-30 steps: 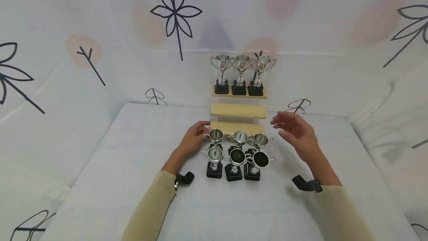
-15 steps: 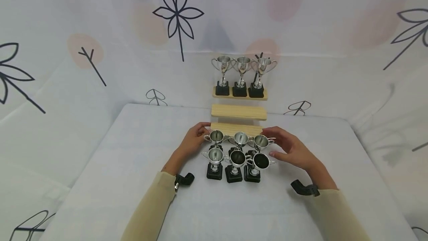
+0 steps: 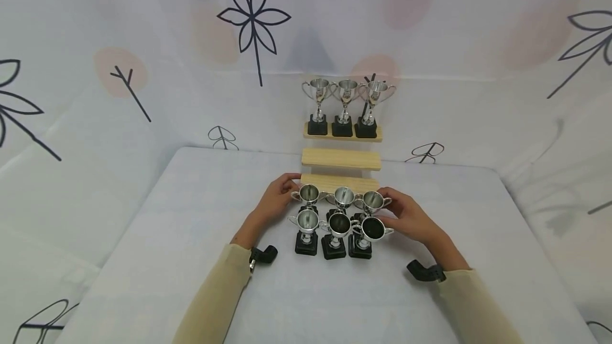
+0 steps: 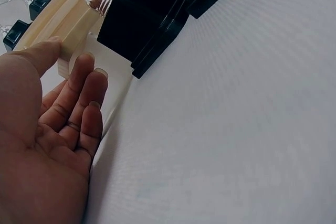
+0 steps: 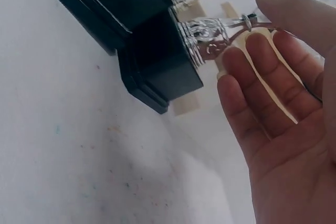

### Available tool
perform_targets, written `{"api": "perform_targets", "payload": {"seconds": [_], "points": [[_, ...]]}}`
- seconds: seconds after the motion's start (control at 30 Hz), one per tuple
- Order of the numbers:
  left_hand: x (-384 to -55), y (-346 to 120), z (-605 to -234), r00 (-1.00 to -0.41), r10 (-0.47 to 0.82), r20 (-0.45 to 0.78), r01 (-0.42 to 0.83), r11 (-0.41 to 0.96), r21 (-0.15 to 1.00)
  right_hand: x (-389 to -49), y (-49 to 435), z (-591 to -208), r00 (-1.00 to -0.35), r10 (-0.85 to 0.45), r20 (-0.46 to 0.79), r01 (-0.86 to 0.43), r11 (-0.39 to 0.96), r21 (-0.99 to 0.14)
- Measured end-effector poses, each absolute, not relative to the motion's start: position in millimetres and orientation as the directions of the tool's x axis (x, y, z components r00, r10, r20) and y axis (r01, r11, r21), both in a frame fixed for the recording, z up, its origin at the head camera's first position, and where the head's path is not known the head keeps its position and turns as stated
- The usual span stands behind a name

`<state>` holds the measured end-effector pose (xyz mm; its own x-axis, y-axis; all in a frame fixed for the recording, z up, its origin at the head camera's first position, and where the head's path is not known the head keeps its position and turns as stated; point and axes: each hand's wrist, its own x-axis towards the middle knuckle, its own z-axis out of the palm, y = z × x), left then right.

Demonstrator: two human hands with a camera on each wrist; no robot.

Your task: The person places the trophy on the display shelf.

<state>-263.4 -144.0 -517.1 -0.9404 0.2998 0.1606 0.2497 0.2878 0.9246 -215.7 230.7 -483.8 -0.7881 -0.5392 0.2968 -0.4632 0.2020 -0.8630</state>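
My left hand (image 3: 276, 198) pinches the left end of the lowest wooden shelf (image 3: 339, 181); in the left wrist view its thumb lies on top of the board (image 4: 79, 30) and the other fingers curl below. Silver trophy cups on black square bases stand on the table in two rows in front of that shelf. Around the back-row right trophy (image 3: 372, 201) curve the thumb and fingers of my right hand (image 3: 406, 219). From the right wrist, those fingers (image 5: 262, 59) lie by the trophy's stem, above its black base (image 5: 163, 61).
Three more trophies (image 3: 342, 102) stand on the top wooden shelf, close to the patterned cloth backdrop. A bare middle shelf (image 3: 341, 158) sits between top and bottom boards. The front-row trophies (image 3: 334, 227) are packed close together on the white-covered table (image 3: 306, 301).
My right hand has come down and left, from beside the shelves to the back-row right trophy, its fingers closing in around it. The left hand has stayed at the shelf end.
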Motion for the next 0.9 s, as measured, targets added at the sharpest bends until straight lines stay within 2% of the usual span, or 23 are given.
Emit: {"api": "perform_targets", "payload": {"seconds": [0.37, 0.53, 0.77, 0.9], "points": [[-264.0, -141.7, -516.2, -0.943, 0.297, 0.149, 0.237, 0.287, 0.928, -215.6, 223.6, -491.4, -0.808, -0.51, 0.297, -0.458, 0.224, -0.86], [-252.7, -139.6, -498.7, -0.939, 0.303, 0.166, 0.255, 0.284, 0.924, -216.5, 223.3, -494.3, -0.812, -0.493, 0.313, -0.465, 0.222, -0.857], [-265.4, -143.9, -518.6, -0.939, 0.302, 0.165, 0.254, 0.285, 0.924, -216.0, 223.6, -494.5, -0.821, -0.482, 0.305, -0.46, 0.243, -0.854], [-264.8, -144.0, -517.8, -0.94, 0.298, 0.164, 0.253, 0.29, 0.923, -215.7, 223.3, -493.1, -0.817, -0.486, 0.31, -0.466, 0.24, -0.851]]}}
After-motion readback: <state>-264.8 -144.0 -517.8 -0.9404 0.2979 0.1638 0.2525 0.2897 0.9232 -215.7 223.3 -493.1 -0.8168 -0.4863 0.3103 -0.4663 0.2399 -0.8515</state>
